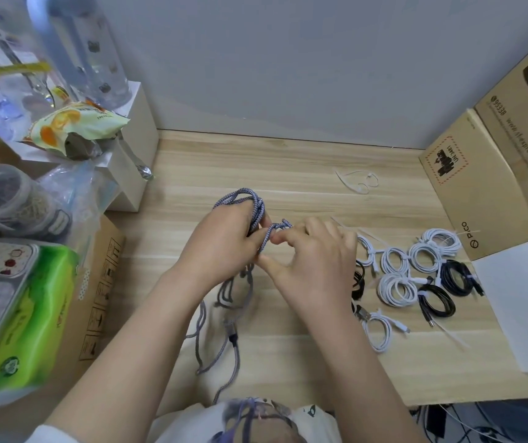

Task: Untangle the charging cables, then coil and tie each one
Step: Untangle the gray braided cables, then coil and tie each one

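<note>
The grey braided cable (pixel 249 206) is the one in hand, held just above the middle of the worktop (pixel 304 161). Several loops of it are gathered round the fingers of the left hand (pixel 221 247), which grips the bundle. The right hand (pixel 313 254) pinches a short run of the same cable beside the left hand's fingertips, apparently winding the next turn onto the coil. The rest of this cable hangs down in loose, crossing strands towards the near edge of the worktop, one plug visible among them, so it looks only partly coiled and not yet tied.

Towards the right edge of the worktop lies a cluster of finished work: white coiled cables (pixel 396 289) and black coiled cables (pixel 436 302), each small ring bound with a tie. A few are partly hidden behind the right wrist, so the count is uncertain. Judging by this, most of the task appears done, with the grey cable left to finish winding and tie.

A loose white tie (pixel 356 182) lies near the far edge, and a cardboard box (pixel 467 187) stands along the right edge.
</note>
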Available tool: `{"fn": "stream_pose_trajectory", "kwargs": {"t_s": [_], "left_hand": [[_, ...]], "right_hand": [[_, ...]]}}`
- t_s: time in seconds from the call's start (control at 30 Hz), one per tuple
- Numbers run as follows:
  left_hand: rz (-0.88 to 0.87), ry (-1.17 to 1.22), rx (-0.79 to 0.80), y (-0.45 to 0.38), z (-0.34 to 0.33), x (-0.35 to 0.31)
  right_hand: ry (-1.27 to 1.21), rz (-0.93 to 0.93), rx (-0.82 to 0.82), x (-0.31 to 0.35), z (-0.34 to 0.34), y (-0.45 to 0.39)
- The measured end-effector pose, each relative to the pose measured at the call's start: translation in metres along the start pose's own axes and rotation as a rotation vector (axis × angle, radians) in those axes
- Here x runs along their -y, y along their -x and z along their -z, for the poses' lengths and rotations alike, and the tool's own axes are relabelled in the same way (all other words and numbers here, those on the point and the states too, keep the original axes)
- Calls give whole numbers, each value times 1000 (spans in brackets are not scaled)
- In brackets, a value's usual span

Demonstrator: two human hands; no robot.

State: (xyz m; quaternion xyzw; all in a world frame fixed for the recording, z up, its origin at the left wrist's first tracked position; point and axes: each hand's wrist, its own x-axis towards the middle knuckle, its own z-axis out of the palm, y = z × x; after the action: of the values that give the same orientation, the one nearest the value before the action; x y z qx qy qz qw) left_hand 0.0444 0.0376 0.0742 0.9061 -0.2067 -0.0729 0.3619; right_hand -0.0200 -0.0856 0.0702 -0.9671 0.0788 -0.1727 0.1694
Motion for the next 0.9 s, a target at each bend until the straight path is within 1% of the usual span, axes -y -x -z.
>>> {"fn": "stream_pose_trajectory", "kwargs": {"t_s": [0.1,0.17,0.23,0.3,0.37,0.47,0.53,0.6,0.63,0.7,0.8,0.83,0.9], "left_hand": [[-43,-12,28,1,-1,3],[-65,4,52,1,-1,4],[-93,34,72,2,0,6],[-113,57,97,2,3,7],[-137,44,126,1,6,9],[-197,23,154,1,11,9],[-256,96,150,2,15,7],[-279,208,142,3,16,4],[-275,271,135,4,16,2],[-268,392,128,5,15,-1],[-257,563,132,7,13,-1],[-245,633,131,7,11,-1],[-235,728,131,6,10,-2]], "right_hand": [[-104,-62,21,3,-3,0],[-240,-140,94,4,1,-1],[-493,-277,202,1,10,-5],[-800,-431,278,-3,21,-10],[-1026,-560,298,-8,26,-14],[-1211,-688,264,-19,29,-17],[-1265,-711,249,-25,30,-19],[-1318,-727,258,-29,30,-21],[-1335,-727,283,-32,29,-22],[-1306,-707,401,-37,27,-22],[-1164,-633,596,-39,24,-20],[-1073,-586,633,-37,22,-20],[-813,-462,670,-28,20,-19]]}}
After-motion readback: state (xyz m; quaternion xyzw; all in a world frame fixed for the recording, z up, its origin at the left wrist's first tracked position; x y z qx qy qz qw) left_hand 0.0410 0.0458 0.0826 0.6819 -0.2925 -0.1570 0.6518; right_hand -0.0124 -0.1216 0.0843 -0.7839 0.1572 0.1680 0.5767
